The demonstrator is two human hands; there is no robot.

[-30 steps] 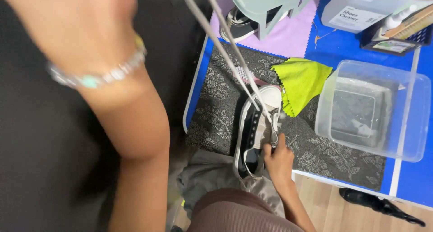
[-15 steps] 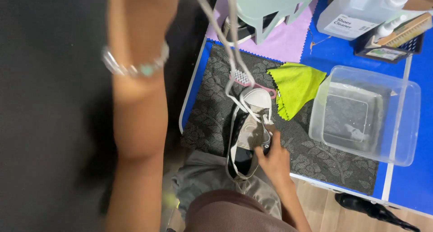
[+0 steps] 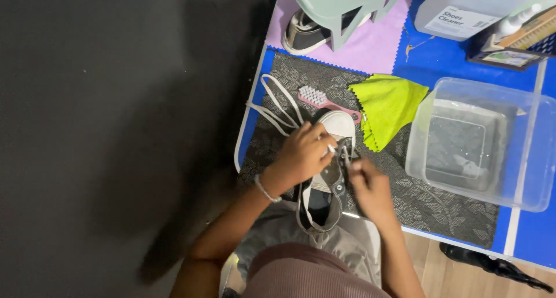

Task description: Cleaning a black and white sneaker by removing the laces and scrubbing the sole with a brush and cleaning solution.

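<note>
A black sneaker with a white toe cap (image 3: 339, 124) lies on the grey leaf-patterned mat (image 3: 428, 205), heel towards me. My left hand (image 3: 301, 154) rests on its left side and pinches the white lace near the eyelets. My right hand (image 3: 370, 188) holds the shoe's right side by the lace holes. The loose white lace (image 3: 272, 110) trails in loops over the mat and off the table's left edge.
A pink brush (image 3: 324, 100) and a yellow-green cloth (image 3: 387, 104) lie beyond the shoe. A clear plastic tub (image 3: 480, 141) with water stands to the right. Further back are a second sneaker (image 3: 304, 34), a mint stand (image 3: 341, 2) and a white jug (image 3: 457, 8).
My left arm has come down from high up, where it pulled the lace taut, to the shoe. The lace has gone slack onto the mat.
</note>
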